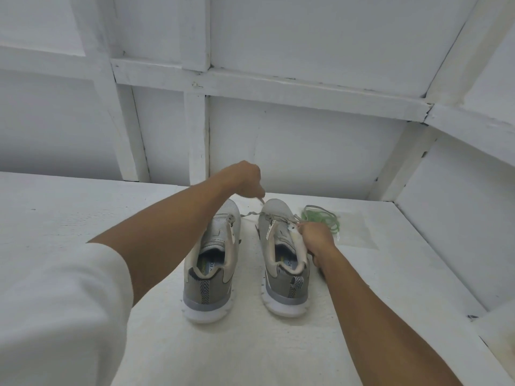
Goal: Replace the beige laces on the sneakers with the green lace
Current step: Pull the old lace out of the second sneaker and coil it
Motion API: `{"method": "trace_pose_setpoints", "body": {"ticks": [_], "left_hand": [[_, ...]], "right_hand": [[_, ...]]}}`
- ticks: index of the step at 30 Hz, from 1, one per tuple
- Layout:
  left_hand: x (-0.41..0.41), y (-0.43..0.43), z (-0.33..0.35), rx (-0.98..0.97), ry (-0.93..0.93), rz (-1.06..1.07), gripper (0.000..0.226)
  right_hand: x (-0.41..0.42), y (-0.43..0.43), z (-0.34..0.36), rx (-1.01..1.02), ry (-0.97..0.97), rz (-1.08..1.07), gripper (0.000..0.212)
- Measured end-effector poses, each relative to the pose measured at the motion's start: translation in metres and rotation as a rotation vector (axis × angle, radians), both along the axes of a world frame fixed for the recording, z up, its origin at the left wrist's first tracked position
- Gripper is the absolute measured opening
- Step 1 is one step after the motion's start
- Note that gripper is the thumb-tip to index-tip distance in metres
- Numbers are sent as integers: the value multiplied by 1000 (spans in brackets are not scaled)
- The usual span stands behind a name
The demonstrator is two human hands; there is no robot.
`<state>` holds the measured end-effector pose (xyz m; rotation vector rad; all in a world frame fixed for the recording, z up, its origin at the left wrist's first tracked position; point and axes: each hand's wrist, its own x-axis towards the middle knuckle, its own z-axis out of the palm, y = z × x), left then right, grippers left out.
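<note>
Bare white-painted booth, rig-type setup: framed wall panels (292, 140) beyond left hand (245, 176) and right of right hand (317, 238), rough white tabletop (83, 207) under both.

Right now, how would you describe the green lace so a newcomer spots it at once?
On the white table, find the right sneaker of the grey pair. The green lace lies loosely coiled by its toe, just beyond the right hand, partly on a clear plastic bag. It is the only green thing here.
</note>
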<state>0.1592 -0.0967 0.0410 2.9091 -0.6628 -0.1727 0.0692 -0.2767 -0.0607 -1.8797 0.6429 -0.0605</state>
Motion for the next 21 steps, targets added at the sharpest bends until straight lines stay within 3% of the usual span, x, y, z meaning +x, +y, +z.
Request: {"method": "trace_pose_setpoints", "body": {"ticks": [4,6,9,15,18,21], "left_hand": [[-13,-4,-13,288,192,-43,23],[-18,-3,-15,309,292,-46,13],[-18,2,-16,149,386,-7,24],[-21,-9,-30,-443,387,204,25],[-28,-21,-43,-569,369,263,27],[-35,-30,-53,-571,324,308,30]], "right_hand": [[2,-2,0,-3,-9,7,25],[1,-3,2,0,0,31,12],[3,-4,2,61,25,49,17],[4,-9,21,27,68,211,14],[8,-22,34,-151,15,330,24],[16,-31,43,-453,-73,391,18]]}}
